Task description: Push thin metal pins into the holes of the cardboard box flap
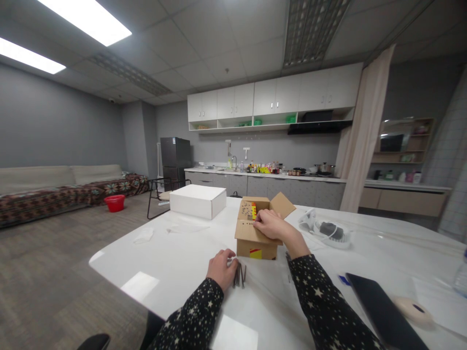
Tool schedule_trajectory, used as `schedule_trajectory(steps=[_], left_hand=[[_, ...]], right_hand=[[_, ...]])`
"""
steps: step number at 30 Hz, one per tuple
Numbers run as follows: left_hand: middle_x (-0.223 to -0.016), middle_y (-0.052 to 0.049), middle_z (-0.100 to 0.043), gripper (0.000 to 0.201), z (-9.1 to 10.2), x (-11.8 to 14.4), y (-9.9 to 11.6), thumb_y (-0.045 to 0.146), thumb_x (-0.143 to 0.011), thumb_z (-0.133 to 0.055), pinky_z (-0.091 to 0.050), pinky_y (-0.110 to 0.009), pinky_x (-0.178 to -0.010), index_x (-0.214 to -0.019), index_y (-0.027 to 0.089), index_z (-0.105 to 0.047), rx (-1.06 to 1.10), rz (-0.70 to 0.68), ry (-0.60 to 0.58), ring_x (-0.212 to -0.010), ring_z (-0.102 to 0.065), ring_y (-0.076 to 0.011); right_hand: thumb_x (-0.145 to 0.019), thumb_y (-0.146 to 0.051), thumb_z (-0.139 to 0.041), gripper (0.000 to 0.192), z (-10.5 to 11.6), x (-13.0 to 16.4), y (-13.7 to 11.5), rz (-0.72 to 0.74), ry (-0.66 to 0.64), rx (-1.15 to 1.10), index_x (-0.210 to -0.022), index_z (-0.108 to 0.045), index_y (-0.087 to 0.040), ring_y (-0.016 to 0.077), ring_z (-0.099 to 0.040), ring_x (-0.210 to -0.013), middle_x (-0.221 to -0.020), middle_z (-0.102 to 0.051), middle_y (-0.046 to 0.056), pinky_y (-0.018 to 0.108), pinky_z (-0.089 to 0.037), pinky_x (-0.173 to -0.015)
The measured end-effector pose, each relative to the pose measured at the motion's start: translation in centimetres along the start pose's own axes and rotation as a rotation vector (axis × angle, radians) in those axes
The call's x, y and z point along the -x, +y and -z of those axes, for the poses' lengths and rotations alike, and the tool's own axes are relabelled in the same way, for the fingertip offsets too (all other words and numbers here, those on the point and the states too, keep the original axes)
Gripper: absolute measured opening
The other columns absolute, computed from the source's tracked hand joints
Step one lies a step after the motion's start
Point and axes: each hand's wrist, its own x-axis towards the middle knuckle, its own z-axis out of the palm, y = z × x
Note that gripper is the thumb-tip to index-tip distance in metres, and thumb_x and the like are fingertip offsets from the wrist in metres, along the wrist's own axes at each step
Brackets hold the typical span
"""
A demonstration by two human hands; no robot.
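Observation:
A small brown cardboard box (255, 240) with open flaps stands on the white table (175, 262). My right hand (272, 226) rests over the box's open top, fingers curled at its rim; whether it grips anything is unclear. My left hand (222, 267) lies on the table just left of a small bundle of dark thin sticks (240, 275), fingers touching them. Something red and yellow (254, 210) shows inside the box.
A closed white box (197, 200) sits at the table's far left. A white headset with a cable (326, 229) lies right of the brown box. A dark tablet (383, 311) and a mouse (412, 308) lie at the near right. A chair (160, 197) stands beyond the table.

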Motion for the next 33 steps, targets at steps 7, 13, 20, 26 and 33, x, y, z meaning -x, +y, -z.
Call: schedule_trajectory(steps=[7,13,20,26,33], left_hand=[[-0.099,-0.004,-0.067,0.016,0.0,0.0,0.1,0.023,-0.086,-0.050,-0.041,-0.029,-0.087,-0.094,0.020,-0.063,0.004,0.002,-0.001,-0.094,-0.062,-0.0166],[-0.099,-0.004,-0.067,0.016,-0.2,-0.1,-0.1,0.023,-0.085,-0.050,-0.041,-0.029,-0.088,-0.094,0.020,-0.063,0.008,0.000,0.002,-0.095,-0.062,-0.0166],[-0.099,-0.004,-0.067,0.016,-0.2,-0.1,-0.2,0.024,-0.086,-0.050,-0.041,-0.029,-0.087,-0.094,0.020,-0.063,-0.001,-0.006,0.002,-0.095,-0.062,-0.0166],[-0.098,-0.004,-0.067,0.016,-0.2,-0.1,-0.1,0.023,-0.085,-0.051,-0.041,-0.028,-0.087,-0.094,0.021,-0.064,0.007,-0.007,0.008,-0.093,-0.063,-0.0160],[-0.098,-0.004,-0.067,0.015,-0.2,0.0,-0.2,0.023,-0.085,-0.051,-0.041,-0.028,-0.087,-0.093,0.020,-0.063,0.014,-0.011,0.012,-0.093,-0.062,-0.0160]], right_hand=[[-0.090,-0.032,-0.043,0.023,0.0,0.1,-0.2,0.013,0.004,0.014,-0.095,-0.058,-0.015,0.0287,-0.055,-0.101,-0.109,-0.062,0.016,0.038,-0.037,-0.085],[-0.088,-0.028,-0.043,0.024,0.3,0.4,-0.9,-0.010,-0.006,0.031,-0.098,-0.059,-0.013,0.0299,-0.056,-0.100,-0.110,-0.062,0.018,0.038,-0.039,-0.083],[-0.088,-0.027,-0.042,0.025,0.7,0.6,-1.2,-0.025,-0.018,0.028,-0.098,-0.060,-0.013,0.0305,-0.058,-0.100,-0.109,-0.064,0.019,0.037,-0.040,-0.080],[-0.088,-0.027,-0.042,0.023,0.8,0.6,-1.3,-0.033,-0.019,0.022,-0.097,-0.059,-0.014,0.0295,-0.059,-0.099,-0.109,-0.064,0.017,0.036,-0.040,-0.079],[-0.087,-0.028,-0.043,0.023,0.8,0.5,-1.3,-0.034,-0.021,-0.004,-0.095,-0.059,-0.014,0.0292,-0.059,-0.097,-0.107,-0.065,0.017,0.035,-0.040,-0.078]])
